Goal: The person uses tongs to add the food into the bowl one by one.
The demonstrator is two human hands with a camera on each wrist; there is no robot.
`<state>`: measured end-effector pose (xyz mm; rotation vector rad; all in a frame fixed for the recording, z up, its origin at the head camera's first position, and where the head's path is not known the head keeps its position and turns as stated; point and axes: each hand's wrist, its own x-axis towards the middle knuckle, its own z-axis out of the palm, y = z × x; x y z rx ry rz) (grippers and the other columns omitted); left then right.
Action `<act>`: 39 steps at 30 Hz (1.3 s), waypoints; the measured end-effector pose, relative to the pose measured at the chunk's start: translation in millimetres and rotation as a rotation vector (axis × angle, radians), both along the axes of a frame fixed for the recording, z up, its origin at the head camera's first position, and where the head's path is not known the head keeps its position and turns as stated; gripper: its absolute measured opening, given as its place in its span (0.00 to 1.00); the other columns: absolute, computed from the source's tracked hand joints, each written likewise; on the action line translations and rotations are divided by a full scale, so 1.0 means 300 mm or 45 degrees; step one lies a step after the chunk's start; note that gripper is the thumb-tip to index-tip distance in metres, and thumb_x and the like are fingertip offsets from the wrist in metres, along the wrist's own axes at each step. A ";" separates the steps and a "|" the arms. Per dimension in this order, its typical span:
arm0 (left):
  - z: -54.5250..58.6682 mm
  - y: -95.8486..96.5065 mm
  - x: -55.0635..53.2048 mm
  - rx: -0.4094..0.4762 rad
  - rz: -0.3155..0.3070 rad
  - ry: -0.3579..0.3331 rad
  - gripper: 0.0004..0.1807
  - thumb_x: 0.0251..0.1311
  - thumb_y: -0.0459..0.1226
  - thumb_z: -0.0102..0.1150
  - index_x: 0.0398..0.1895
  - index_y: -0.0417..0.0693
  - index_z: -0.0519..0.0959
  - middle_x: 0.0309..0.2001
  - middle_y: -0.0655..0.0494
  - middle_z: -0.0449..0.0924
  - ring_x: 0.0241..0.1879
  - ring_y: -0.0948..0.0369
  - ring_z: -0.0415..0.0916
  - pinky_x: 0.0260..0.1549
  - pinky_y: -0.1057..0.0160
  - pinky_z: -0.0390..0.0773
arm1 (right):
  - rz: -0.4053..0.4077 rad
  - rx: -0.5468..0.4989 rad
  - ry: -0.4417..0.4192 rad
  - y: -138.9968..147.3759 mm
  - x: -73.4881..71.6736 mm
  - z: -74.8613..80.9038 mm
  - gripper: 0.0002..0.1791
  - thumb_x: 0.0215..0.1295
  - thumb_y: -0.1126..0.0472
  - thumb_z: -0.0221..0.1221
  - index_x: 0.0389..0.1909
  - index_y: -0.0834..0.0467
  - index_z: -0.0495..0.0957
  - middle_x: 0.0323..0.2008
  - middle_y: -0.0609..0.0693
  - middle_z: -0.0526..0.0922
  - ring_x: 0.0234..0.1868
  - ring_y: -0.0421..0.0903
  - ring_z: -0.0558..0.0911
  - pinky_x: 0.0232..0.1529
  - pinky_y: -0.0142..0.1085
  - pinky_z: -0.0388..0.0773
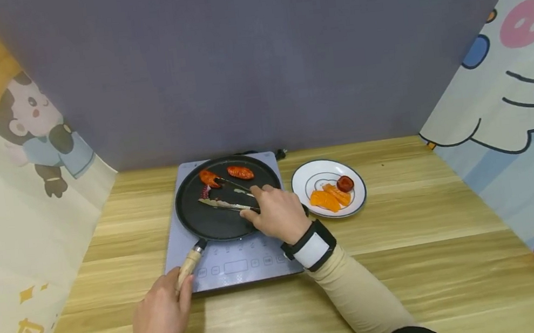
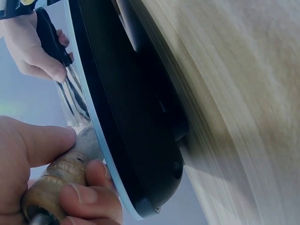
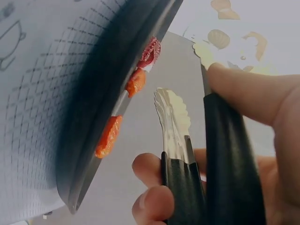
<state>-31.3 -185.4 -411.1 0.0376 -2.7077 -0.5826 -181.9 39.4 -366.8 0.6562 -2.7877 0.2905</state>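
My left hand point(image 1: 158, 314) grips the wooden handle point(image 1: 191, 263) of a black frying pan point(image 1: 219, 226) that sits on an induction cooker point(image 1: 236, 267). My right hand point(image 1: 279, 214) holds metal tongs point(image 1: 228, 205) with black grips point(image 3: 232, 159), their arms spread apart over the pan. The tong tips point toward an orange-red food piece point(image 1: 208, 178) and a dark red-purple piece point(image 1: 205, 192) at the pan's left side. Another orange-red piece point(image 1: 240, 172), with scored marks, lies near the far rim. In the left wrist view, my thumb and fingers wrap the handle point(image 2: 70, 171).
Right of the cooker stands a white plate point(image 1: 303, 181) holding orange slices point(image 1: 325, 200) and a round dark red piece point(image 1: 345, 184). A black plug point(image 1: 281, 154) lies behind the cooker. A grey panel point(image 1: 257, 70) closes off the back of the wooden table point(image 1: 428, 214), with printed walls both sides.
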 end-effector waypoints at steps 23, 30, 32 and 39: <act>-0.007 -0.008 0.012 0.007 0.033 -0.031 0.15 0.60 0.40 0.62 0.43 0.38 0.79 0.22 0.53 0.71 0.17 0.56 0.69 0.12 0.57 0.64 | -0.011 -0.028 -0.033 0.058 0.045 0.023 0.36 0.58 0.34 0.59 0.59 0.56 0.74 0.40 0.53 0.81 0.31 0.50 0.81 0.25 0.43 0.76; 0.000 -0.007 0.009 0.005 0.031 -0.042 0.15 0.61 0.41 0.61 0.43 0.37 0.79 0.21 0.54 0.70 0.17 0.57 0.68 0.12 0.58 0.63 | -0.056 -0.053 -0.093 0.108 0.045 0.020 0.38 0.59 0.34 0.58 0.62 0.56 0.72 0.45 0.55 0.81 0.33 0.52 0.82 0.28 0.45 0.76; 0.001 -0.006 0.009 0.004 0.027 -0.055 0.15 0.62 0.41 0.61 0.42 0.37 0.79 0.21 0.54 0.70 0.17 0.58 0.67 0.12 0.58 0.63 | -0.067 -0.050 -0.099 0.124 0.045 0.018 0.39 0.59 0.34 0.58 0.62 0.57 0.72 0.49 0.56 0.81 0.35 0.52 0.82 0.29 0.45 0.77; -0.006 -0.010 0.004 0.005 0.007 -0.016 0.15 0.61 0.41 0.62 0.43 0.36 0.80 0.22 0.53 0.72 0.18 0.55 0.71 0.12 0.54 0.64 | -0.092 -0.010 -0.053 0.182 0.045 0.011 0.37 0.58 0.34 0.59 0.59 0.57 0.74 0.41 0.54 0.81 0.26 0.50 0.79 0.21 0.41 0.72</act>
